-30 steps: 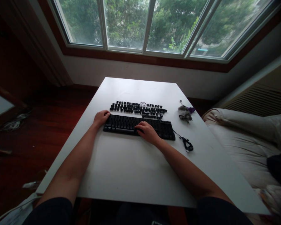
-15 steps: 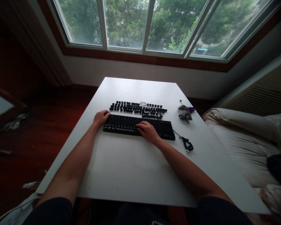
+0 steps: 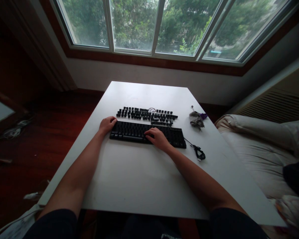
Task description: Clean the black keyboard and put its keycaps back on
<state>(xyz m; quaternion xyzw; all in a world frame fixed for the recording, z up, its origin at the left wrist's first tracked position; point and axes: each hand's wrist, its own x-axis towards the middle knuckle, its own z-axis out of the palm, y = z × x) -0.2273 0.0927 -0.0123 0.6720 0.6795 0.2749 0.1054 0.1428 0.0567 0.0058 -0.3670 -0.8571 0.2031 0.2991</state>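
A black keyboard [image 3: 129,129] lies on the white table [image 3: 129,176], long side toward me. My left hand [image 3: 107,125] grips its left end, fingers curled at the upper left corner. Over the lower middle keys rests my right hand [image 3: 157,137], its fingers bent and drawn together against the keyboard. Anything between those fingertips is hidden. Behind the keyboard several loose black keycaps [image 3: 137,114] stand in rough rows, with a thin ring-shaped wire tool [image 3: 151,110] among them. From the right end runs a bundled black cable [image 3: 199,152].
A grey, crumpled cloth-like bundle [image 3: 196,120] with a purple part lies on the table's right side. To the right is a light-coloured padded seat [image 3: 259,142]. A window [image 3: 139,26] stands beyond the table, and reddish wooden floor [image 3: 52,132] is on the left.
Both hands and the keyboard stay in practically the same place. The whole view has shifted very slightly.
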